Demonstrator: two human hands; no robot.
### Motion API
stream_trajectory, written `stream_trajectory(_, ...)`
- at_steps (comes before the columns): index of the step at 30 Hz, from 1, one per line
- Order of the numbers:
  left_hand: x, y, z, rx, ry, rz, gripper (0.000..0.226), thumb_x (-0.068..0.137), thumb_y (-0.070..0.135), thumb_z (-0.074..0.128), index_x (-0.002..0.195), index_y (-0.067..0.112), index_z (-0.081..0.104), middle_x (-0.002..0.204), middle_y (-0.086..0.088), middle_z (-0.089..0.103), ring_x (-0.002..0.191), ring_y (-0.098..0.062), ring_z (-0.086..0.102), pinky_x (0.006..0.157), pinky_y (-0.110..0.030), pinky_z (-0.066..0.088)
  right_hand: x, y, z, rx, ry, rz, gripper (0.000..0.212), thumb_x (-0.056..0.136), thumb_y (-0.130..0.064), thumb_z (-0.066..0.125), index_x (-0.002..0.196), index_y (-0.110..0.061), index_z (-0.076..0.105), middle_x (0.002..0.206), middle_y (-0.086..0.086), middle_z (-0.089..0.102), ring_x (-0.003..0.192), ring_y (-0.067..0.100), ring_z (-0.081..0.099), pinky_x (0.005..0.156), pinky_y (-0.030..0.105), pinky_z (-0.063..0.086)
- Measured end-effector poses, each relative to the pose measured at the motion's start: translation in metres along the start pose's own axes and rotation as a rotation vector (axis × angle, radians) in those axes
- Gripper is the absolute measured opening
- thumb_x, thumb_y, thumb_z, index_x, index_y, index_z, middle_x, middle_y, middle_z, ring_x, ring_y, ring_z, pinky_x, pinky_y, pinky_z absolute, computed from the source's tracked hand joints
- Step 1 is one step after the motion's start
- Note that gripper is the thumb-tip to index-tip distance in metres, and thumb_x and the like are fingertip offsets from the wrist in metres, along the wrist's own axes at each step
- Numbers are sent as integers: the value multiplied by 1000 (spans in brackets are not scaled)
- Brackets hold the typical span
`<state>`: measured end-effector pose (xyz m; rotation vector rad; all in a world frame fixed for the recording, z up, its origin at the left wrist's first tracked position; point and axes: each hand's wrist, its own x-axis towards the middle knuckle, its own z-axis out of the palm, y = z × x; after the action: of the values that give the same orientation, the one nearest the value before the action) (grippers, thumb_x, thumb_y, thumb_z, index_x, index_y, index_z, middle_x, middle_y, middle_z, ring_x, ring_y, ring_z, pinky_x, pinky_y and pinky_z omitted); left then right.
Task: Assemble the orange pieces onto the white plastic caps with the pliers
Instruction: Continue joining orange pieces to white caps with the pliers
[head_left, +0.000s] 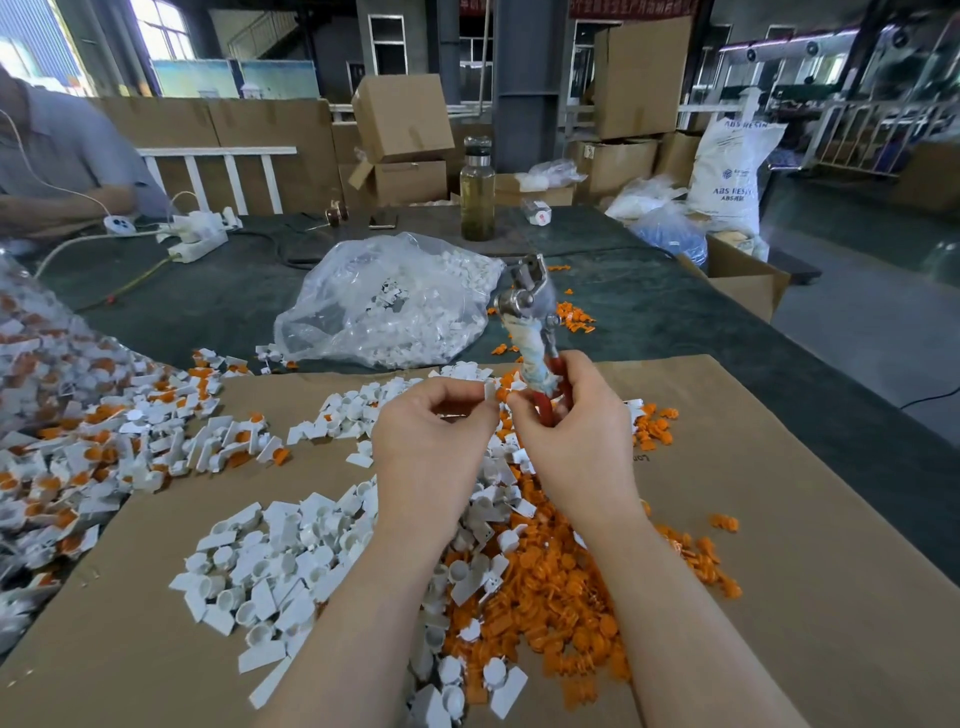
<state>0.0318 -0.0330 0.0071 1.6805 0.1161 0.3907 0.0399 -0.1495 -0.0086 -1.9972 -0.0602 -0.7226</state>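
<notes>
My right hand (574, 431) grips the pliers (530, 317) by their red handles, metal jaws pointing up and away. My left hand (434, 431) pinches a small white plastic cap (490, 391) between thumb and forefinger, right beside the fingertips of my right hand. Whether an orange piece sits between the fingers is hidden. Loose white caps (270, 566) lie heaped on the cardboard sheet (779, 519) to the left of my forearms. A pile of orange pieces (561, 608) lies between and under my arms.
Assembled white-and-orange parts (78, 457) are heaped at the left. A clear bag of white caps (395, 306) lies behind the cardboard, a glass bottle (477, 192) farther back. A person in a grey shirt (57, 150) sits at the far left near a power strip (200, 239).
</notes>
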Motion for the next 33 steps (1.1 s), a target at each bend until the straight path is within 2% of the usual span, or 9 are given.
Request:
stream_trajectory(2, -2, 1, 2, 39, 4, 32, 15, 79, 19, 79, 73, 31, 74, 68, 20, 71, 63, 2, 65, 56, -7, 45, 0, -1, 1, -6, -1, 6, 22, 85, -23, 71, 96, -30, 53, 72, -18, 56, 63, 2, 53, 60, 22, 39)
stream_trajectory(4, -3, 1, 2, 58, 0, 62, 14, 80, 18, 79, 76, 30, 75, 69, 23, 70, 64, 5, 64, 56, -4, 43, 0, -1, 1, -15, 2, 9, 23, 85, -23, 71, 96, -31, 53, 74, -16, 58, 65, 3, 54, 61, 23, 39)
stream_trajectory(8, -5, 1, 2, 71, -10, 112, 11, 81, 15, 78, 82, 25, 79, 71, 19, 72, 68, 4, 66, 60, -4, 45, 0, -2, 0, -44, 18, 5, 24, 85, -23, 71, 97, -32, 53, 74, -16, 60, 67, 5, 57, 58, 19, 38)
stream_trajectory(13, -6, 1, 2, 101, -17, 138, 11, 81, 16, 77, 80, 27, 78, 68, 19, 71, 66, 5, 65, 61, -4, 44, 1, -1, 0, -48, 12, 6, 23, 85, -22, 71, 96, -31, 53, 71, -17, 57, 64, 1, 53, 56, 11, 33)
stream_trajectory(18, -6, 1, 2, 91, -15, 149, 11, 81, 16, 77, 79, 27, 77, 70, 19, 71, 67, 3, 66, 61, -6, 46, 2, 1, -3, -56, -30, -8, 23, 87, -25, 71, 107, -22, 60, 83, -17, 63, 71, 3, 58, 60, 17, 39)
stream_trajectory(21, -6, 0, 3, 85, -2, 146, 12, 81, 15, 76, 78, 27, 74, 70, 21, 70, 65, 5, 64, 59, -4, 45, 3, 1, -4, -78, -56, -27, 22, 88, -24, 69, 108, -21, 62, 80, -18, 60, 64, 3, 56, 56, 12, 35)
stream_trajectory(25, -4, -1, 2, 76, 22, 138, 15, 80, 10, 75, 79, 26, 73, 72, 21, 69, 64, 5, 64, 58, -4, 44, 2, 1, -3, -96, -81, -32, 23, 86, -18, 66, 108, -24, 62, 78, -25, 57, 67, -4, 55, 57, 8, 34)
stream_trajectory(29, -3, -4, 2, 86, 38, 148, 11, 80, 17, 79, 79, 25, 72, 67, 14, 68, 64, 4, 62, 59, -5, 44, 1, -1, -3, -95, -90, -54, 26, 84, -16, 66, 108, -24, 62, 74, -22, 56, 65, -6, 53, 56, 10, 33)
stream_trajectory(33, 0, -7, 1, 78, 48, 128, 8, 85, 19, 77, 80, 22, 71, 66, 10, 68, 62, 3, 62, 58, -7, 45, 1, -2, -2, -64, -96, -40, 23, 89, -24, 66, 111, -20, 62, 87, -15, 63, 69, 2, 58, 59, 18, 41)
